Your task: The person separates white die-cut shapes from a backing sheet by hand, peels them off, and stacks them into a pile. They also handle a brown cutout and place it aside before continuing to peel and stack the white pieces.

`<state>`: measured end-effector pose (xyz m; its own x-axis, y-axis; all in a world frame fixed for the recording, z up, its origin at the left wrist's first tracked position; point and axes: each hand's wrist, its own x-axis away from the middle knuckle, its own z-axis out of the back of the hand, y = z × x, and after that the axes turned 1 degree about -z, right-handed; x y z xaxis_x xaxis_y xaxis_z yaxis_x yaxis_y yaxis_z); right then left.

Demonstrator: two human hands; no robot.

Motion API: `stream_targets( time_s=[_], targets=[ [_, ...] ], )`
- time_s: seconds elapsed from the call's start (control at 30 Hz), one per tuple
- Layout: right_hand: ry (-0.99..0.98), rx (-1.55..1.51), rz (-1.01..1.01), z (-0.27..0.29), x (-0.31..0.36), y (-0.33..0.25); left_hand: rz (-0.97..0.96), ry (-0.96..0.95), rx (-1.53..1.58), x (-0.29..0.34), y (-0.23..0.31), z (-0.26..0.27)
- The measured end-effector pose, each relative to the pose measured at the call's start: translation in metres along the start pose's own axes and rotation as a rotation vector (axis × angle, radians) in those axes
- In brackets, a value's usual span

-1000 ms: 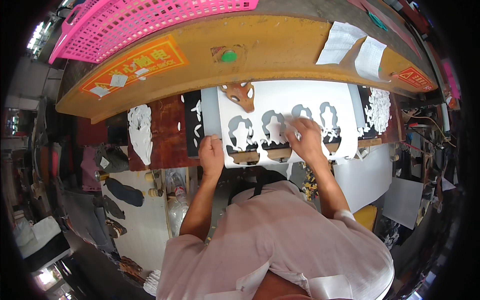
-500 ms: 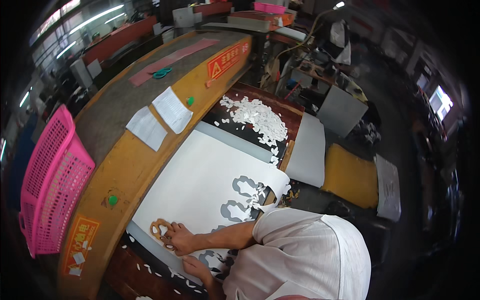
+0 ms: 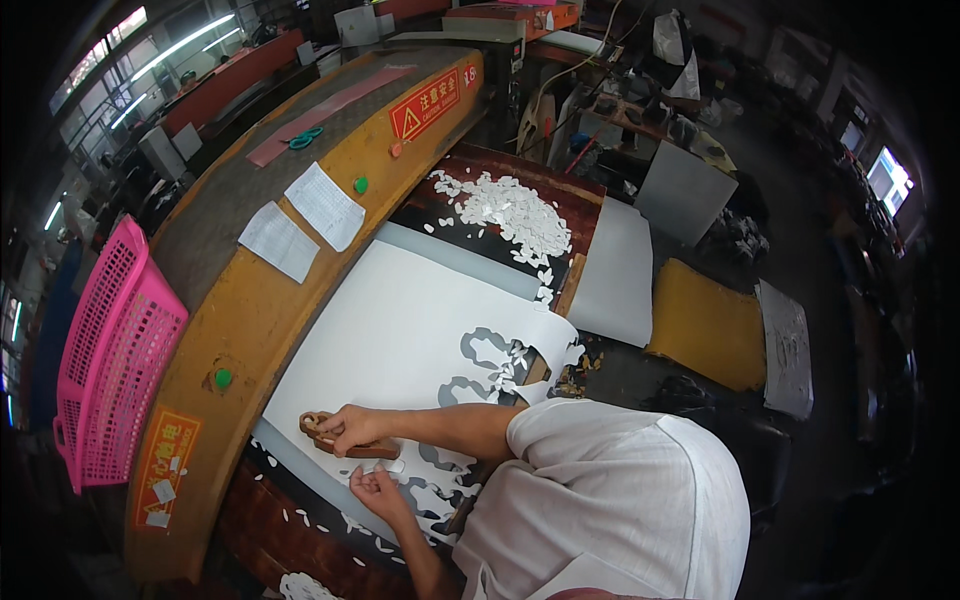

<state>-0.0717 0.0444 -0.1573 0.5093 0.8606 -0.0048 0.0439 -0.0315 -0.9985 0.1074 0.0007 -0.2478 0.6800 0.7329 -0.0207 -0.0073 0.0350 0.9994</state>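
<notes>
My right hand [image 3: 352, 430] is closed on a brown cutting die [image 3: 374, 450] with a curved outline, tilted up on its edge over the white sheet [image 3: 400, 320]. Just below it, the fingers of my left hand [image 3: 376, 492] pinch a small white cut piece [image 3: 392, 466] close to the die. Curved cut-outs run along the sheet's near right side, exposing the grey board beneath. Loose white scraps [image 3: 508, 372] lie among these cut-outs.
A yellow press beam [image 3: 290, 320] with green buttons spans the left side, papers lying on it. A pink basket [image 3: 120, 350] stands beyond it. White pieces [image 3: 515, 215] are heaped at the far end of the board. Grey and yellow sheets [image 3: 708, 325] lie to the right.
My right hand has lifted and tilted the die, which lay flat on the sheet before. My left hand has turned upward and now pinches a white piece beside it.
</notes>
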Motion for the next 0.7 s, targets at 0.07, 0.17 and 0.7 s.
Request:
stream_targets(
  time_s=[0.07,0.17,0.7],
  targets=[
    [0.003,-0.073,-0.081,0.005,-0.001,0.002,0.092,0.13,0.133,-0.004,0.005,-0.006],
    [-0.014,-0.159,-0.095,0.012,-0.001,0.007,0.23,0.27,0.433,-0.007,0.022,-0.017],
    [-0.074,-0.219,-0.013,0.018,-0.002,0.014,0.091,-0.066,0.773,-0.051,0.183,0.236]
  ],
)
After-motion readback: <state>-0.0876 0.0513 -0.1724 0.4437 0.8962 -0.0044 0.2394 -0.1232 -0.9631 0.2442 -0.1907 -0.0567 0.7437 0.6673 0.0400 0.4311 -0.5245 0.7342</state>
